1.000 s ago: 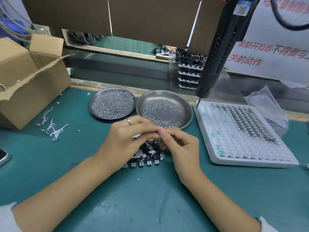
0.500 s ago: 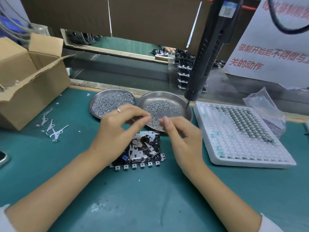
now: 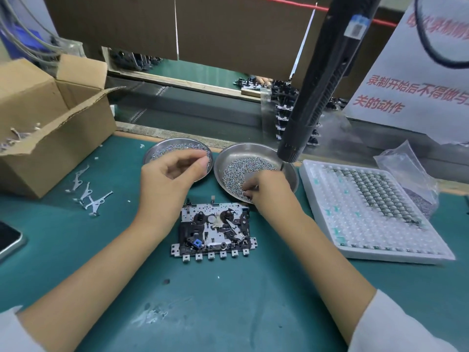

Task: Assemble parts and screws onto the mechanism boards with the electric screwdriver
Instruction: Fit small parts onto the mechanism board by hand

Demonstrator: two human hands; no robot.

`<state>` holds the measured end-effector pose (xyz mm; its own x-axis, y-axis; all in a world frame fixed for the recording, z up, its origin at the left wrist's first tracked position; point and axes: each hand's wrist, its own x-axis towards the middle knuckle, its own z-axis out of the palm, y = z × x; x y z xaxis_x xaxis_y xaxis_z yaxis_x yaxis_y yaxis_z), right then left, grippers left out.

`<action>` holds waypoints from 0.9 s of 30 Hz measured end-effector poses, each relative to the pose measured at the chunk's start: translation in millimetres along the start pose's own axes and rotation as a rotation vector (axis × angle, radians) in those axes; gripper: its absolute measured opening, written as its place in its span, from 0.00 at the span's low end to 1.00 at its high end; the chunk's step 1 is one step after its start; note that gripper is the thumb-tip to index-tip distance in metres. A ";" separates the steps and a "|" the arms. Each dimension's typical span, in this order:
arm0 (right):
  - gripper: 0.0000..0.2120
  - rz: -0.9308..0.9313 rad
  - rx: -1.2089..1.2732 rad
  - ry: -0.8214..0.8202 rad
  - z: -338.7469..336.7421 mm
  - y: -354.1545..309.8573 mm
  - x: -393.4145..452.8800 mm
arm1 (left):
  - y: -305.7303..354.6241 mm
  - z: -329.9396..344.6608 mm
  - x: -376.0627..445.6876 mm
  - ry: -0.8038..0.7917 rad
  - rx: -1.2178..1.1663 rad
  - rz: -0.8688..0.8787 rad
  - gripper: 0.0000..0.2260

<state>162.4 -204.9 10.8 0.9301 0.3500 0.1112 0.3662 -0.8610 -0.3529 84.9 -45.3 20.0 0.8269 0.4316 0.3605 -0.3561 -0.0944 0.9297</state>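
**Board on the mat, both hands at the dishes**

The board (image 3: pixel 214 229) lies flat on the green mat (image 3: pixel 228 301) before me, black and metal, tabs along its near edge. My right hand (image 3: pixel 266 190) reaches into the right dish (image 3: pixel 253 171), fingertips pinching among the screws (image 3: pixel 243 171). My left hand (image 3: pixel 168 179) hovers over the left dish (image 3: pixel 177 148), fingers curled, thumb meeting fingertips; whether it holds anything I cannot tell

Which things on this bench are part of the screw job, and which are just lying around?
In use: mechanism board, right screw dish, left screw dish, electric screwdriver, parts tray, both hands.

Lying about: cardboard box, phone, plastic bag.
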 end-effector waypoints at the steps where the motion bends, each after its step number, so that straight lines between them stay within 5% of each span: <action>1: 0.06 -0.006 0.002 0.020 0.6 0.5 -0.6 | -0.4 1.1 -1.0 -0.007 -0.012 -0.011 0.08; 19: 0.11 0.011 0.733 0.376 -8.6 10.4 -32.5 | -2.9 11.5 -20.1 -0.237 0.056 -0.057 0.05; 27: 0.11 0.063 0.757 0.385 -3.1 10.9 -30.9 | -6.7 12.6 -22.5 -0.288 0.047 -0.060 0.06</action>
<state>137.8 -226.2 6.5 0.9428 0.0420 0.3306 0.3240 -0.3479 -0.8798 74.2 -65.7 6.6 0.9379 0.1656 0.3049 -0.2877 -0.1204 0.9501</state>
